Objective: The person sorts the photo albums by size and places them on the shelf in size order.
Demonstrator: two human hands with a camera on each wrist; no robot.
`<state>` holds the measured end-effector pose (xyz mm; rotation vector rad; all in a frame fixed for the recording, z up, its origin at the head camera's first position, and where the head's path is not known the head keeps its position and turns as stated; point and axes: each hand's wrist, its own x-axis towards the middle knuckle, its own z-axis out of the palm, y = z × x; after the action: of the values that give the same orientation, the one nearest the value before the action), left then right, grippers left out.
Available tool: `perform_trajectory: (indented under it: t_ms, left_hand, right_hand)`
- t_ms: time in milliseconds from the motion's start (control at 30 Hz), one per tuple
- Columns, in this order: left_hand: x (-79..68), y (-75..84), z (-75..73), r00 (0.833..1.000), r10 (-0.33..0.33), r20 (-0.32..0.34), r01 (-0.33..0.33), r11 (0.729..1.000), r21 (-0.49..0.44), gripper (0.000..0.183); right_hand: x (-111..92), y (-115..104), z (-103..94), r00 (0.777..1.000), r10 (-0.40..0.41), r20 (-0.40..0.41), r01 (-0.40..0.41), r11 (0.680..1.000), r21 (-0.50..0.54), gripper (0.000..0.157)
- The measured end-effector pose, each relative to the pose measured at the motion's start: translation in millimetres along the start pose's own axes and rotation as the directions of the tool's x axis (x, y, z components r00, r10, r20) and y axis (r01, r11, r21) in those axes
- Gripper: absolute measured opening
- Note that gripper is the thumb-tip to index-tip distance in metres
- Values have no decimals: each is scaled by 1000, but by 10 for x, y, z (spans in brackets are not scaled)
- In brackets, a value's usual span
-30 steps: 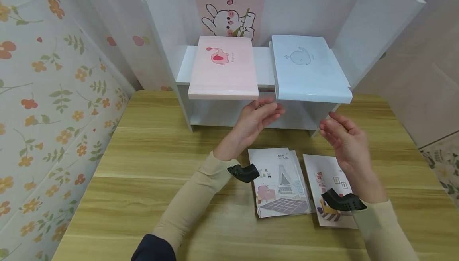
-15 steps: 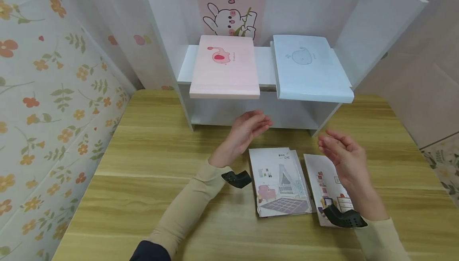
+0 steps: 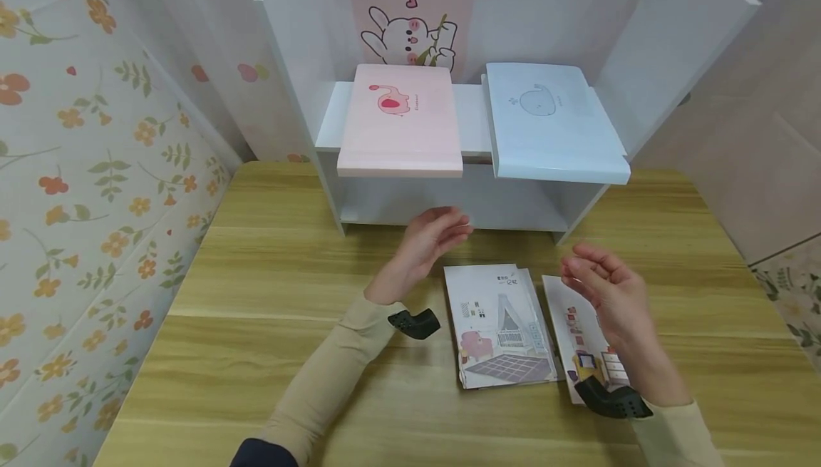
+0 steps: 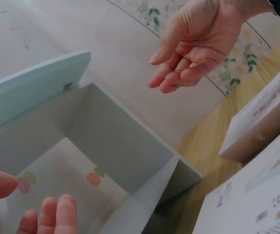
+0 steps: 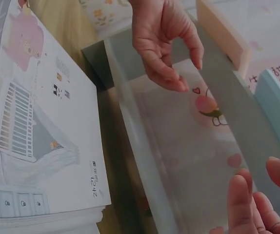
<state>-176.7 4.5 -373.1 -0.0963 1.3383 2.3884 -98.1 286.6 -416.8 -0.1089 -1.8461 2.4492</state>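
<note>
Nearest my end of the feed, tan sleeves (image 3: 340, 371) reach up from below, a dark cuff (image 3: 264, 454) at the left elbow and a black strap piece on each wrist. The right hand (image 3: 612, 296) sits over the far part of a picture book (image 3: 580, 339), its forearm hiding some of the cover. I read its palm as turned inward, fingers close together and loosely bent, thumb alongside. Just left of that book, a stack of books (image 3: 497, 328) lies flat on the wooden table (image 3: 269, 296), its top cover showing a tent and a pink bear.

Past the stack's far left corner I have the left hand (image 3: 426, 242), angled up and to the right, fingers relaxed and nearly side by side; my right wrist view shows the thumb apart from them. The two hands face each other, well apart, in front of the white shelf (image 3: 449, 199). On its middle board lie a pink book (image 3: 400, 125) to the left and a blue book (image 3: 554, 125) to the right, both jutting past the front edge. Behind hangs a pale curtain with a cartoon rabbit (image 3: 410, 39).
</note>
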Motion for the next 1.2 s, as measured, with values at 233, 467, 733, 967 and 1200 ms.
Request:
perform_trajectory:
  t_ms: [233,467,733,967,1200]
  left_hand:
    - [10,-59,-110,999,-5,-53,15,980,196,38]
    - [38,-162,-207,996,4,-91,31,924,381,30]
    - [16,-273,-274,994,37,-99,15,882,472,36]
    - [-73,-364,-352,993,-6,-121,69,849,525,40]
    - [-162,-452,-426,993,-72,-98,118,771,625,43]
  right_hand:
    - [-160,-108,218,998,-46,46,51,992,-115,23]
    - [-325,-175,408,996,18,82,13,932,-361,18]
    - [-320,-193,478,980,110,165,31,735,-677,37]
    - [-170,-191,458,963,171,209,51,643,-764,39]
    - [28,-244,347,939,239,246,40,637,-770,40]
